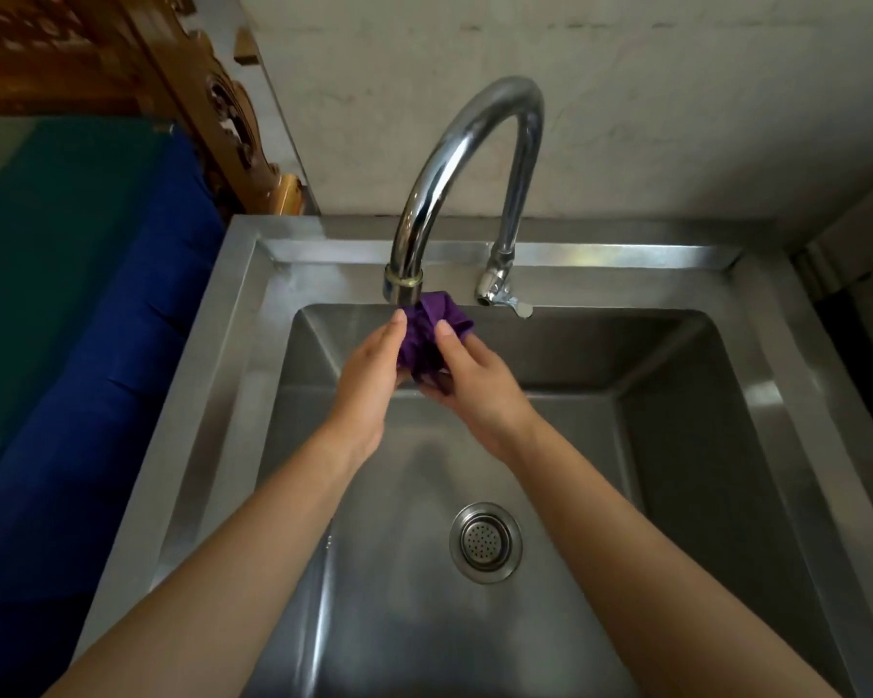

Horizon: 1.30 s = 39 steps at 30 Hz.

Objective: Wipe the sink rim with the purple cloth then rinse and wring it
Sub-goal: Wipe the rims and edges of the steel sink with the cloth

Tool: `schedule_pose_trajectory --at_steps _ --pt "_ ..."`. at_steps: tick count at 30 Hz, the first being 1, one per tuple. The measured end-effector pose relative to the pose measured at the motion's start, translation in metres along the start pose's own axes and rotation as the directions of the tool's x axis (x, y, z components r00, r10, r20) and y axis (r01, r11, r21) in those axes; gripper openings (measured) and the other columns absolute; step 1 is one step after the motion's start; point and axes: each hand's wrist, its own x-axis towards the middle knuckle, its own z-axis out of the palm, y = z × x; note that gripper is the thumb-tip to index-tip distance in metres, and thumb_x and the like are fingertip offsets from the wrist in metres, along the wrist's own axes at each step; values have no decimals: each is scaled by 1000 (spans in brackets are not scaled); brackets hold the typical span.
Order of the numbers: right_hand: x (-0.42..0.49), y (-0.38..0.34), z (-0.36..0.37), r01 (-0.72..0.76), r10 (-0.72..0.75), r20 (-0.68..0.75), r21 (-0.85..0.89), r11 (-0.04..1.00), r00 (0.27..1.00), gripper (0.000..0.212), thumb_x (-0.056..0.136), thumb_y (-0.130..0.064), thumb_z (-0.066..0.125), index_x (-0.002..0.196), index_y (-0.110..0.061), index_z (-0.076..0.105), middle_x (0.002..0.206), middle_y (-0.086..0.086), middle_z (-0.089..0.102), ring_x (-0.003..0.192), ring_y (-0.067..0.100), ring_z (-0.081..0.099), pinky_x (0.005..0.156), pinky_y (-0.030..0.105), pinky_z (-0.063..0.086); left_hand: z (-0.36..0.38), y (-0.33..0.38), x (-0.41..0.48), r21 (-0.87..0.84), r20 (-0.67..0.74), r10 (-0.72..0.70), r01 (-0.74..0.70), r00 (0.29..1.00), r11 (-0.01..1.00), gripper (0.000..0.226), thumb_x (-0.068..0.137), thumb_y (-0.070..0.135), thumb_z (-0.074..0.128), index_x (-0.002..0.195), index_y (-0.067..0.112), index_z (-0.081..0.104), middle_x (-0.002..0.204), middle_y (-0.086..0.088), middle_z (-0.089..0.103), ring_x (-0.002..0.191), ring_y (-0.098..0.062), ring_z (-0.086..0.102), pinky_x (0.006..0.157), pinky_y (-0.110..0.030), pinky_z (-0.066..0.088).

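The purple cloth point(427, 335) is bunched up directly under the spout of the chrome tap point(454, 158), above the back of the steel sink basin. My left hand point(369, 390) presses it from the left and my right hand point(480, 390) grips it from the right, thumb on top. Both hands hold the cloth between them. Its lower part is hidden by my palms. I cannot tell whether water is running. The sink rim point(213, 355) frames the basin on all sides.
The tap's lever point(505, 297) sits on the back rim, right of the spout. A round drain strainer point(486, 541) lies in the basin floor. Blue and green fabric point(71, 304) and carved wooden furniture point(182, 83) stand left of the sink. A pale wall rises behind.
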Motion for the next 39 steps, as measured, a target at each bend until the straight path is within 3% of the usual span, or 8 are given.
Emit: schedule_pose_trajectory --at_steps 8,11,13,16,20,25,30,39 --pt "12 -27 -13 14 -30 -152 -110 994 988 15 87 0 57 100 -7 62 107 27 66 94 32 67 80 40 57 -12 4 34 162 -13 48 -45 999 986 45 89 53 45 98 18 72 102 -2 72 98 -17 65 94 -43 48" --pt "-7 -33 -43 7 -38 -153 -197 980 987 22 84 7 56 97 -9 64 89 17 68 73 19 65 63 28 60 -11 7 50 365 71 181 -195 981 910 34 97 37 40 101 15 66 93 8 64 84 9 59 81 -14 44" --pt "-23 -44 -67 16 -58 -187 -218 976 981 25 83 9 57 100 -8 65 81 10 68 67 14 65 55 20 56 -3 8 64 495 219 334 -400 917 772 35 95 35 43 120 15 58 107 12 56 94 21 49 84 2 33" --pt "-23 -69 -102 80 -172 -304 -293 953 937 27 82 3 61 90 -23 67 84 5 70 75 16 65 65 23 56 9 -11 101 764 396 289 -487 872 422 64 92 52 31 145 16 28 152 2 24 142 -14 18 114 -25 8" --pt "37 -96 -117 189 -381 -351 -472 861 855 23 81 -3 65 97 -19 67 81 -9 67 75 6 61 74 23 50 23 -24 111 901 416 171 -430 893 60 74 87 54 30 142 4 32 150 -18 31 138 -36 30 113 -53 14" --pt "136 -107 -102 371 -586 -36 -743 558 810 46 75 4 55 115 -17 66 109 8 65 104 26 59 93 33 46 22 -32 110 910 411 231 -413 882 -42 84 85 63 18 148 15 -6 157 -6 -10 145 -23 -8 104 -28 -27" --pt "170 -101 -104 475 -467 351 -862 178 812 44 81 3 60 118 -21 66 129 9 50 115 33 36 94 13 18 20 -39 113 900 435 243 -414 867 -134 88 79 65 15 149 12 5 158 -11 -1 144 -26 -5 110 -32 -20" --pt "159 -117 -99 654 -251 636 -756 -14 729 31 86 -11 60 115 -22 66 130 11 47 112 27 37 94 4 18 20 -47 115 914 404 272 -379 873 -143 85 80 63 21 147 18 -5 158 -4 -7 144 -17 -11 111 -35 -17"
